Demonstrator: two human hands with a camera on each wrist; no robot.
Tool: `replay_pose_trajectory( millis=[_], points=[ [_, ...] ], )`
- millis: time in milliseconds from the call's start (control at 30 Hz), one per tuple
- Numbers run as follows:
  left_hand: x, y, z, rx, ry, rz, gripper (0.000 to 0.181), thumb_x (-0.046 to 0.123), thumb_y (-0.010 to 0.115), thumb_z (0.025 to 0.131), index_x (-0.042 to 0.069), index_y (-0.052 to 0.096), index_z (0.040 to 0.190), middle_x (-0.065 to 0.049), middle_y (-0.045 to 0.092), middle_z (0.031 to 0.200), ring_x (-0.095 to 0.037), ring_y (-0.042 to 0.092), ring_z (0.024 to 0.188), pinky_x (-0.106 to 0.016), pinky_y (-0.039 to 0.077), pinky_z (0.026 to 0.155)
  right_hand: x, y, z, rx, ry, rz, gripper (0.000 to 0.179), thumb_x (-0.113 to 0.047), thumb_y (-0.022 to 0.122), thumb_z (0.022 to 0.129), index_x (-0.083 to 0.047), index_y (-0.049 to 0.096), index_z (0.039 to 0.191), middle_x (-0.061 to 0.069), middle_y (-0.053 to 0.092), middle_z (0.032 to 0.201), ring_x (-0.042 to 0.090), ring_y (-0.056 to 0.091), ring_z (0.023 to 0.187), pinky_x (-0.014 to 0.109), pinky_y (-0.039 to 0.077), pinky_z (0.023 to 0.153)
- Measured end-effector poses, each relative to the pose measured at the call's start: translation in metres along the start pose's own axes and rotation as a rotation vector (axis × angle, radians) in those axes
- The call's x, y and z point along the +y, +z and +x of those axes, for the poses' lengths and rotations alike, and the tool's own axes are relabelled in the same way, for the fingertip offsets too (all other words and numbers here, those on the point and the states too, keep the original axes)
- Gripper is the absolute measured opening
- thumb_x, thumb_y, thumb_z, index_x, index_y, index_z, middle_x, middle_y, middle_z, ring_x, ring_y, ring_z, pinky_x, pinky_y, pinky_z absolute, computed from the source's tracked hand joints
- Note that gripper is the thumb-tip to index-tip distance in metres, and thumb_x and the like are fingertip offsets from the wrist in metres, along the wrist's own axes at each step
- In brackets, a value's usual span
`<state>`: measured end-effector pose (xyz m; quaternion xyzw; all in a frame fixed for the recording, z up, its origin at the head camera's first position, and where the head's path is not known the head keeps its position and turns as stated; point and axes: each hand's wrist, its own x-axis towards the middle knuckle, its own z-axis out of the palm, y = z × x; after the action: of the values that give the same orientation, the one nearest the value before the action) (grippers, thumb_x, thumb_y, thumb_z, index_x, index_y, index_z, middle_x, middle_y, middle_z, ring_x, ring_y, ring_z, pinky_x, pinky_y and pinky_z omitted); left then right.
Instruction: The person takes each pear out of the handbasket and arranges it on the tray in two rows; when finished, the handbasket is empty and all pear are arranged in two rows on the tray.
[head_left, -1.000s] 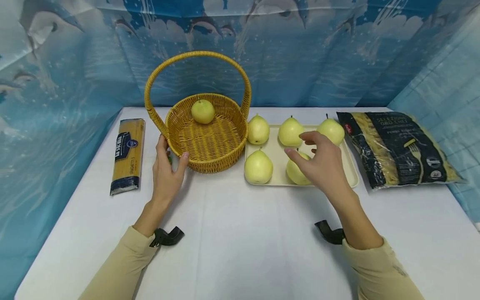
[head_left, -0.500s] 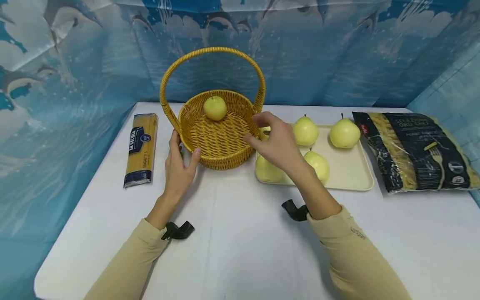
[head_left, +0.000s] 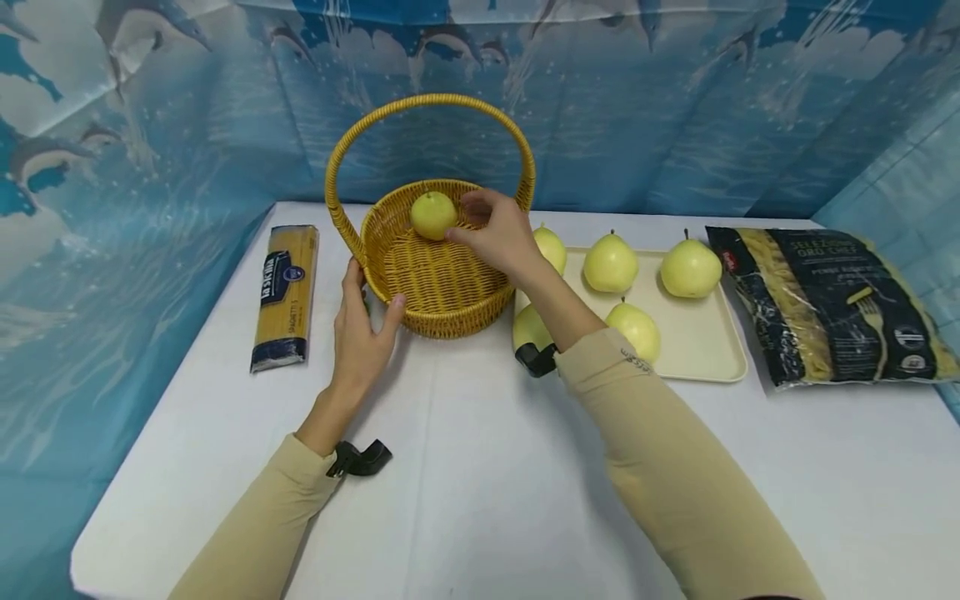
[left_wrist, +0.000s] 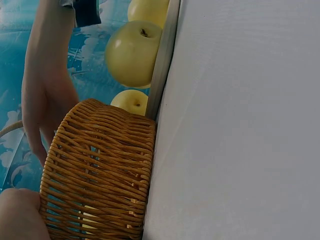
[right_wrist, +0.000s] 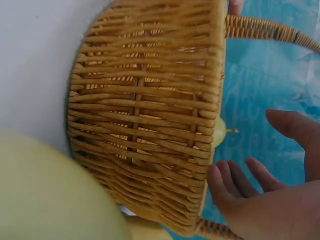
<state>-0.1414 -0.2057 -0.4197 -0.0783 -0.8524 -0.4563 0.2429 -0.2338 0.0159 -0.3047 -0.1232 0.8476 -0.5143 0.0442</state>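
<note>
A round wicker basket (head_left: 442, 325) with a tall hoop handle stands at the back of the table. One yellow-green pear (head_left: 432, 215) sits inside it, against the far wall. My left hand (head_left: 358, 346) holds the basket's left side, thumb at the front rim and fingers along the outside. Over the right rim reaches my right hand (head_left: 501, 236), thumb and fingers apart, close beside that pear. In the right wrist view a gap shows between this right hand (right_wrist: 270, 200) and the pear's stem (right_wrist: 231, 130). Nothing is held in the right hand.
Right of the basket lies a cream tray (head_left: 701, 346) bearing several pears (head_left: 611, 262), some partly behind my right forearm. A black pasta bag (head_left: 832, 308) lies beyond it. A spaghetti packet (head_left: 285, 296) is at left. A dolphin-print curtain (head_left: 600, 125) hangs behind.
My right hand has moved left from above the tray, across the near pears, into the space over the basket. The left hand stays on the basket. The view has shifted slightly.
</note>
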Motion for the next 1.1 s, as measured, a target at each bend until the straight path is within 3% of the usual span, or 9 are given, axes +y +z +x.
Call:
replay_pose_trajectory(
  millis=[267, 400, 567, 800, 933, 1100],
  points=[
    [-0.001, 0.001, -0.003, -0.015, -0.016, 0.009, 0.084, 0.039, 0.058, 0.107, 0.007, 0.012, 0.169, -0.016, 0.030, 0.171, -0.026, 0.031, 0.159, -0.051, 0.031, 0.127, 0.009, 0.011, 0.020, 0.005, 0.110, 0.132, 0.062, -0.026, 0.076, 0.099, -0.010, 0.052, 0.154, 0.011, 0.051, 0.156, 0.027, 0.051, 0.143, 0.038, 0.047, 0.115],
    [-0.001, -0.002, -0.001, -0.012, -0.008, 0.015, 0.086, 0.040, 0.059, 0.106, 0.008, 0.012, 0.169, -0.017, 0.030, 0.171, -0.028, 0.030, 0.159, -0.053, 0.029, 0.128, 0.009, 0.022, 0.034, 0.004, 0.109, 0.199, 0.066, -0.028, 0.077, 0.098, -0.010, 0.050, 0.155, 0.012, 0.048, 0.159, 0.027, 0.047, 0.147, 0.039, 0.046, 0.117],
    [-0.002, -0.002, 0.001, -0.002, 0.002, 0.018, 0.086, 0.040, 0.060, 0.105, 0.009, 0.012, 0.170, -0.017, 0.031, 0.170, -0.029, 0.031, 0.158, -0.055, 0.029, 0.127, 0.011, 0.042, 0.052, 0.003, 0.108, 0.263, 0.072, -0.036, 0.078, 0.097, -0.015, 0.047, 0.159, 0.012, 0.046, 0.160, 0.025, 0.051, 0.140, 0.038, 0.050, 0.110],
    [-0.002, -0.001, 0.002, -0.007, -0.004, -0.001, 0.087, 0.042, 0.059, 0.105, 0.010, 0.010, 0.170, -0.016, 0.031, 0.171, -0.029, 0.030, 0.159, -0.055, 0.029, 0.128, 0.016, 0.054, 0.068, 0.036, 0.120, 0.272, 0.068, -0.024, 0.077, 0.099, -0.016, 0.047, 0.159, 0.012, 0.048, 0.156, 0.027, 0.056, 0.135, 0.038, 0.054, 0.107],
    [-0.003, -0.002, 0.002, -0.007, -0.010, -0.001, 0.086, 0.041, 0.058, 0.106, 0.010, 0.010, 0.170, -0.015, 0.030, 0.171, -0.028, 0.030, 0.159, -0.054, 0.030, 0.128, 0.021, 0.059, 0.076, 0.063, 0.112, 0.199, 0.068, -0.018, 0.079, 0.096, -0.015, 0.049, 0.157, 0.012, 0.050, 0.154, 0.029, 0.055, 0.137, 0.042, 0.052, 0.110],
    [-0.004, -0.003, 0.001, -0.015, -0.034, 0.003, 0.087, 0.043, 0.058, 0.106, 0.012, 0.009, 0.170, -0.012, 0.029, 0.172, -0.026, 0.029, 0.159, -0.052, 0.030, 0.128, 0.026, 0.066, 0.082, 0.096, 0.066, -0.049, 0.071, -0.025, 0.084, 0.092, -0.014, 0.051, 0.154, 0.010, 0.055, 0.152, 0.032, 0.053, 0.137, 0.049, 0.049, 0.112]
  ],
)
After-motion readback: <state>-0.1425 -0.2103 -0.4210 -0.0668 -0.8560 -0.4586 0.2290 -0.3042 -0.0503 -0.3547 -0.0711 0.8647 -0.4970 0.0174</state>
